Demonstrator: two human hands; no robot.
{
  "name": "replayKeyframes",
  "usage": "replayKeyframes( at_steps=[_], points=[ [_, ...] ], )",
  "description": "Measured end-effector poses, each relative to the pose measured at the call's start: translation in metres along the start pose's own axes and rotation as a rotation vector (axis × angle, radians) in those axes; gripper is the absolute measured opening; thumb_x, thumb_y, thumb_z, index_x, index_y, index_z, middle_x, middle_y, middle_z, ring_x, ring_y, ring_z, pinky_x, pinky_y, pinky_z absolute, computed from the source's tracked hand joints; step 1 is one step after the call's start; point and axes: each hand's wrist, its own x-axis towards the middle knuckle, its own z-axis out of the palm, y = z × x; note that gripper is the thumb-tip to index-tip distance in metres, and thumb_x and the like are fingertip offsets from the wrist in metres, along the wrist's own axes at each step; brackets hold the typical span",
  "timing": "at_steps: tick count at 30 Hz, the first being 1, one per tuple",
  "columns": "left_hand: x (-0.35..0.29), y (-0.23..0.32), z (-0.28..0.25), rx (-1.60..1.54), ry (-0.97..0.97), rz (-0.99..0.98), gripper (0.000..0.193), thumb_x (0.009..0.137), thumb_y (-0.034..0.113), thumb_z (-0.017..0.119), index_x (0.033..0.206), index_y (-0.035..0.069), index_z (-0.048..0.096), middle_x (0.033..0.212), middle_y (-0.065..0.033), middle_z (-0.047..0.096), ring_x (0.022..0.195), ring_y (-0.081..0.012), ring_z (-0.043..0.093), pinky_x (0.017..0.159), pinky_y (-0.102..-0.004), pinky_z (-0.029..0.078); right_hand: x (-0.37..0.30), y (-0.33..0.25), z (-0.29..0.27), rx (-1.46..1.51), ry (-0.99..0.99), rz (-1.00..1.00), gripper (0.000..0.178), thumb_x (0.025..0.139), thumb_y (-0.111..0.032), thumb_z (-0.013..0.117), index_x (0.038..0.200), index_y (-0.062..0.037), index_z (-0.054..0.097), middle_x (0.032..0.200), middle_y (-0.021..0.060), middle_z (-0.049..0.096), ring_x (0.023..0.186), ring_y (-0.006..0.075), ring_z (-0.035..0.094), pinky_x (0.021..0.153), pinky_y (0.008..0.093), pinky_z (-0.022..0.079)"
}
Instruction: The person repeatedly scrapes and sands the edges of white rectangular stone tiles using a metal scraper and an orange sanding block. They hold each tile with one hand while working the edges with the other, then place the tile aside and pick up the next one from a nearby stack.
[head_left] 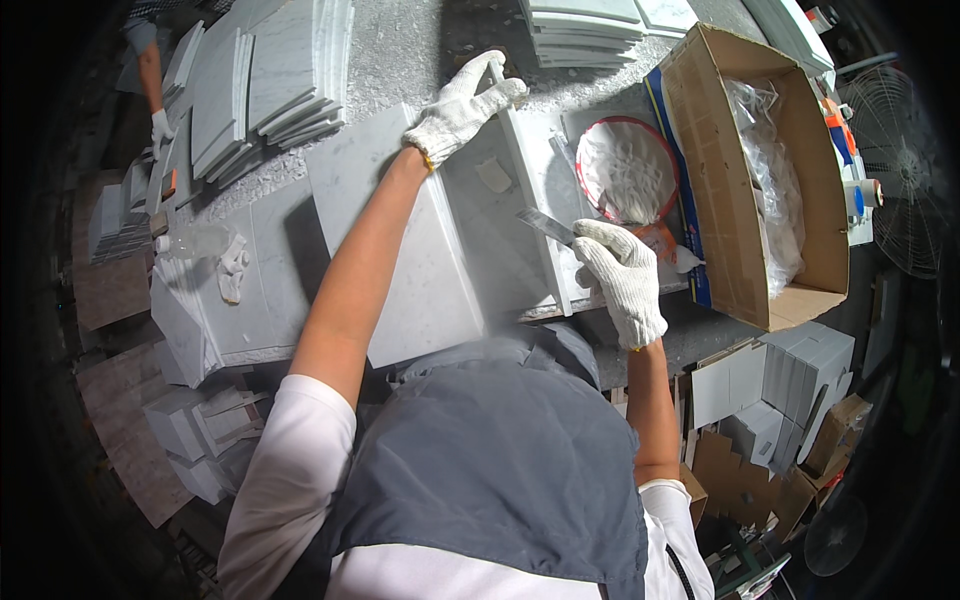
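Note:
My left hand [462, 112], in a white knit glove, grips the far end of a grey-white marble-look tile [533, 205] that stands on its long edge. In my gloved right hand [622, 270] is a putty knife [546, 226], its flat metal blade pointing left across the near part of that tile's upper edge. Whether the blade touches the edge I cannot tell. A larger flat tile [415, 260] lies under my left forearm. Right of the upright tile sits a red-rimmed bowl [677, 175] holding white material. A small pale scrap [493, 175] shows beside the upright tile.
Tile stacks stand at the far left [300, 75] and far middle [583, 25]. An open cardboard box [715, 190] with clear plastic is on the right, near a fan [895, 165]. A loose glove [232, 270] lies left. Another person's gloved hand [162, 128] shows at the upper left.

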Motion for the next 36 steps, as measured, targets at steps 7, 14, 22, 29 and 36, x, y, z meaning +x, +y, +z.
replayKeyframes(
  at_steps=[7, 14, 22, 29, 36],
  points=[
    [0.001, -0.001, 0.001, 0.006, 0.016, 0.041, 0.072, 0.091, 0.045, 0.076, 0.143, 0.004, 0.049, 0.118, -0.003, 0.06, 0.121, -0.0157, 0.054, 0.116, -0.0376, 0.034, 0.003, 0.002, -0.005, 0.035, 0.098, -0.053, 0.032, 0.091, -0.013, 0.075, 0.12, 0.0, 0.072, 0.096, 0.0054, 0.074, 0.067, 0.0086, 0.064, 0.059, 0.0226, 0.051],
    [-0.002, 0.008, 0.002, -0.115, -0.013, -0.01, 0.058, 0.094, 0.032, 0.077, 0.138, 0.004, 0.052, 0.103, 0.0025, 0.054, 0.102, -0.0084, 0.052, 0.105, -0.029, 0.042, 0.0, 0.001, 0.002, 0.034, -0.006, 0.006, 0.031, 0.091, -0.016, 0.076, 0.118, -0.0014, 0.073, 0.089, 0.0023, 0.073, 0.064, 0.0071, 0.064, 0.055, 0.021, 0.047],
    [-0.002, 0.009, 0.002, -0.068, 0.007, 0.002, 0.064, 0.092, 0.037, 0.077, 0.141, 0.003, 0.051, 0.105, 0.0018, 0.056, 0.105, -0.0099, 0.053, 0.106, -0.0292, 0.041, 0.004, -0.001, -0.013, 0.054, 0.196, -0.121, 0.031, 0.092, -0.013, 0.074, 0.121, 0.0, 0.071, 0.094, 0.0045, 0.075, 0.063, 0.0075, 0.065, 0.054, 0.0197, 0.048],
    [-0.001, 0.005, 0.002, -0.083, 0.007, -0.003, 0.067, 0.092, 0.04, 0.077, 0.141, 0.003, 0.051, 0.107, 0.0021, 0.056, 0.108, -0.0098, 0.053, 0.11, -0.0304, 0.038, 0.004, -0.005, -0.054, -0.197, 0.503, -0.349, 0.03, 0.093, -0.015, 0.076, 0.12, -0.002, 0.072, 0.099, 0.0038, 0.074, 0.069, 0.0063, 0.065, 0.057, 0.0213, 0.05],
    [0.002, 0.0, -0.002, -0.044, -0.058, -0.004, 0.082, 0.09, 0.056, 0.073, 0.149, 0.005, 0.046, 0.145, -0.0134, 0.052, 0.142, -0.0253, 0.043, 0.12, -0.0383, 0.029, 0.021, 0.007, -0.067, -0.647, 0.637, -0.418, 0.024, 0.092, -0.016, 0.074, 0.114, -0.0069, 0.073, 0.1, 0.0073, 0.073, 0.085, 0.0188, 0.07, 0.077, 0.0308, 0.054]
  ],
)
